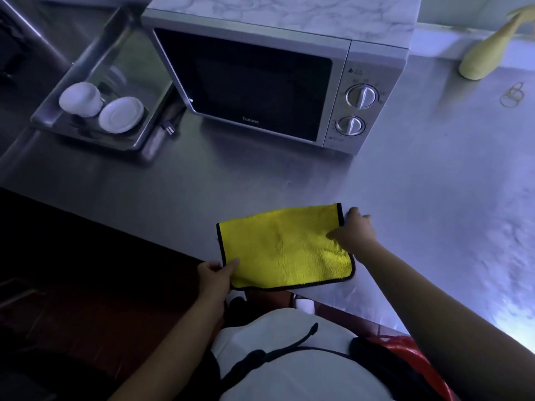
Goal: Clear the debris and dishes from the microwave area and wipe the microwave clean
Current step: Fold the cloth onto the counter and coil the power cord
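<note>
Pinching the yellow cloth (285, 250) over the counter (405, 198): left hand (215, 277) at near corner; right hand (354, 231), far edge

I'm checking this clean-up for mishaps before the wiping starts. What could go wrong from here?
1. The yellow microfibre cloth with black edging, pinched by the left hand and right hand, could catch the two round dials of the silver microwave and turn them.
2. The white cup and white saucer sit in the steel tray beside the microwave; wiping that side might knock them.
3. The black plug lying loose by the microwave could snag the cloth.
</note>
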### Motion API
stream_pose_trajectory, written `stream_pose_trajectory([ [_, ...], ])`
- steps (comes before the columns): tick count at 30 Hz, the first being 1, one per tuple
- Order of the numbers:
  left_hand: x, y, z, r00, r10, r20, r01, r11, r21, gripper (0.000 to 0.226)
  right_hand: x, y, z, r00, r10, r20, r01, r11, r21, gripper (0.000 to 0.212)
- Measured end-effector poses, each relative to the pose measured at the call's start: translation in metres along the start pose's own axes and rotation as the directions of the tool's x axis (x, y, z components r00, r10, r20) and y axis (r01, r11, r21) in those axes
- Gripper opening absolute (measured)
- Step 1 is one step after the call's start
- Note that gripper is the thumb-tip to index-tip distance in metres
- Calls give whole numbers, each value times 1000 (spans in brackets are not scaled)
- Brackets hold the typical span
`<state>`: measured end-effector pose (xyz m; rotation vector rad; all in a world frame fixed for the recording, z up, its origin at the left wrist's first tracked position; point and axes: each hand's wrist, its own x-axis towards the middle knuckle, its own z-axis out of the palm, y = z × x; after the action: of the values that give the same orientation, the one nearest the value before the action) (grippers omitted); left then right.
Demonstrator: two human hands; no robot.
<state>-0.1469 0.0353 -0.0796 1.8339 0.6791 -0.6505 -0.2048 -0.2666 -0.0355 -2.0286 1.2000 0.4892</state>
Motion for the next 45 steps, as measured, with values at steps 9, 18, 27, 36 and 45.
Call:
stream_pose_trajectory([
  [9, 6, 2, -19, 981, 9, 191, 1, 999, -54, 33, 12, 20, -4, 999, 2, 46, -12, 978, 209, 24],
  [18, 5, 47, -4, 926, 172, 337, -156, 985, -75, 44, 8, 35, -19, 997, -78, 9, 61, 848, 527, 19],
  [27, 10, 75, 23, 800, 247, 547, -317, 948, 37, 73, 4, 81, -25, 986, 91, -143, 33, 725, 688, 25],
  [36, 26, 85, 39, 736, 275, 619, -498, 839, 220, 65, -13, 88, -29, 997, -19, 70, -31, 756, 654, 66],
  [45, 40, 124, 31, 578, 213, 788, -485, 866, 122, 55, -26, 91, -44, 984, 3, 175, -152, 516, 843, 42],
])
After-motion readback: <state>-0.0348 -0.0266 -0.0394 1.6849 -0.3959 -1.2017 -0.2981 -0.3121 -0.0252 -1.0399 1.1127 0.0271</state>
